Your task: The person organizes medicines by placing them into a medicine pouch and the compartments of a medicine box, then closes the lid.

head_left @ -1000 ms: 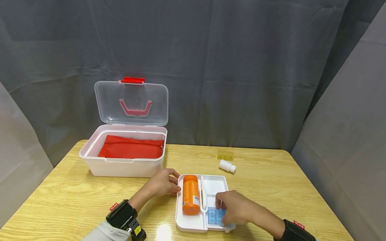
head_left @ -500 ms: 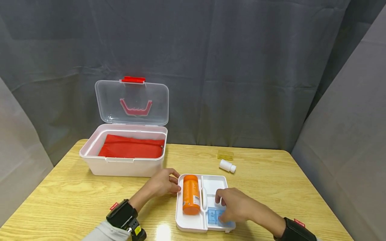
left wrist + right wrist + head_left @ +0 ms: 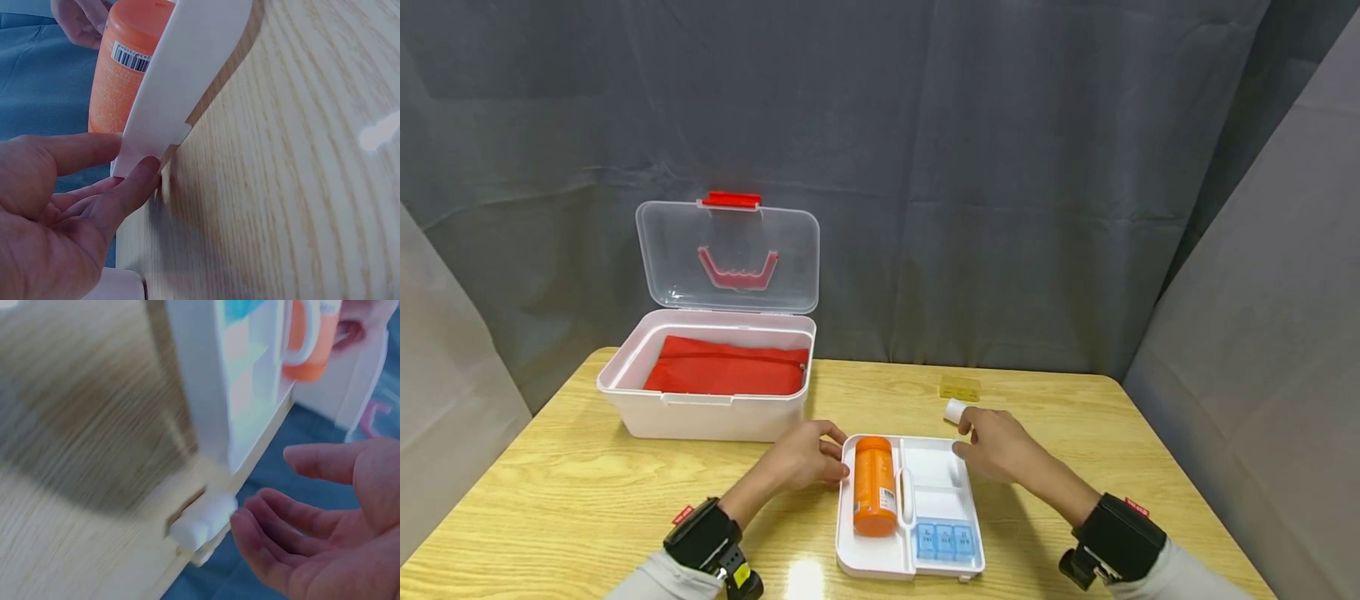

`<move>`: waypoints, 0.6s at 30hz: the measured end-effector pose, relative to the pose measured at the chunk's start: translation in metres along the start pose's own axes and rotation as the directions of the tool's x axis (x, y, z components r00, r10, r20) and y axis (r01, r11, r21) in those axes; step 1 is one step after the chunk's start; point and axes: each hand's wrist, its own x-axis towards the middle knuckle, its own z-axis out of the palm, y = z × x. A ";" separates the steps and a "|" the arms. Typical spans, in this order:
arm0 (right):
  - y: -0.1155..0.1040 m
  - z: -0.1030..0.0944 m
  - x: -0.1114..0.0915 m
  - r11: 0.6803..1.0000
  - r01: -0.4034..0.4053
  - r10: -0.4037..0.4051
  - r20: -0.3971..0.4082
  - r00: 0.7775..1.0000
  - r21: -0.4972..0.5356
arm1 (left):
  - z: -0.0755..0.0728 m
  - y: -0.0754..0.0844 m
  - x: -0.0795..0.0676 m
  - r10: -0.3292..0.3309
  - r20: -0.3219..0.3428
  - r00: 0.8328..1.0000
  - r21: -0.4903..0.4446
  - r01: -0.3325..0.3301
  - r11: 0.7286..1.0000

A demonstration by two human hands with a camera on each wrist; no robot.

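Note:
A white divided tray (image 3: 931, 461) with a raised handle lies on the table. An orange bottle (image 3: 875, 492) lies in its left compartment, and a blue pill organizer (image 3: 944, 542) sits at the front of its right side. My left hand (image 3: 808, 454) rests its fingertips against the tray's left edge; in the left wrist view, thumb and fingers touch the outer wall. Over the tray's back right corner, my right hand (image 3: 1000, 446) is spread beside a small white bottle (image 3: 206, 519) lying on its side. The right fingertips are right at the bottle, with nothing between them and the thumb.
At the back left stands a white box (image 3: 707, 417) with its clear lid (image 3: 730, 229) raised and a red zippered pouch (image 3: 730, 371) inside. A small yellow pill case (image 3: 960, 387) lies behind the white bottle. Grey curtains (image 3: 962, 183) surround the table.
My right hand has left the blue pill organizer in the tray and moved back and to the right, up to the small white bottle. My left hand has stayed at the tray's edge.

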 end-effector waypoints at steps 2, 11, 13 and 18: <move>0.009 0.000 0.008 1.000 -0.008 0.007 -0.034 0.999 -0.006 | 0.000 0.000 0.000 0.002 -0.001 1.000 0.006 -0.002 1.000; 0.041 0.010 0.039 0.997 -0.079 0.078 -0.195 0.978 0.001 | 0.000 -0.001 0.001 -0.007 0.002 1.000 -0.007 0.007 1.000; 0.045 0.014 0.044 0.996 -0.088 0.088 -0.217 0.972 0.008 | 0.000 -0.001 0.001 -0.010 0.002 1.000 -0.010 0.010 1.000; 0.049 0.023 0.053 0.993 -0.110 0.114 -0.196 0.974 0.032 | 0.000 -0.002 0.002 -0.004 0.007 1.000 -0.012 0.004 1.000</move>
